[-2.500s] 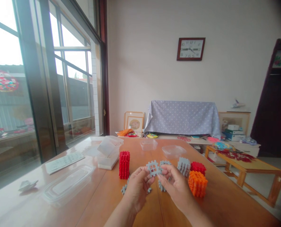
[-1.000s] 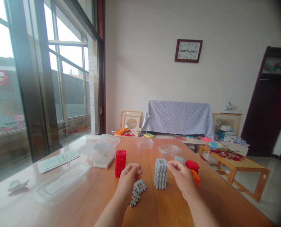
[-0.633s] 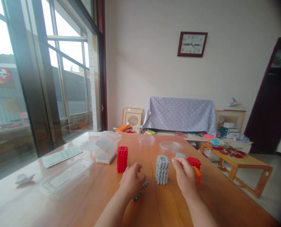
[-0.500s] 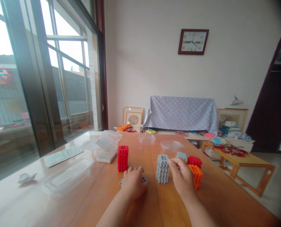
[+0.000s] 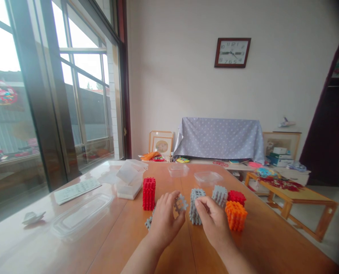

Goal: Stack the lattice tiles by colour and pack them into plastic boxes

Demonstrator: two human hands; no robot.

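My left hand (image 5: pixel 167 217) grips a flat grey toothed piece (image 5: pixel 181 204) between thumb and fingers, raised above the table. Under and left of that hand, more grey pieces (image 5: pixel 148 223) lie partly hidden. My right hand (image 5: pixel 215 217) is closed at the front right edge of a tall grey stack (image 5: pixel 196 213); whether its fingertips pinch anything is hidden. Left of my left hand stands a tall red stack (image 5: pixel 149 194). Right of my right hand are an orange stack (image 5: pixel 236 216), a red stack (image 5: pixel 236 197) and another grey stack (image 5: pixel 220 195).
On the wooden table (image 5: pixel 115 243), a clear lid (image 5: pixel 82 217), a printed sheet (image 5: pixel 77 191) and a crumpled wrapper (image 5: pixel 33 217) lie at left. Clear containers (image 5: pixel 129 186) stand behind the red stack, with shallow ones (image 5: pixel 208 177) farther back. A low side table (image 5: pixel 309 193) is at right.
My left hand has risen from the table with a grey piece now showing in its grip. My right hand has shifted slightly left and down, in front of the tall grey stack.
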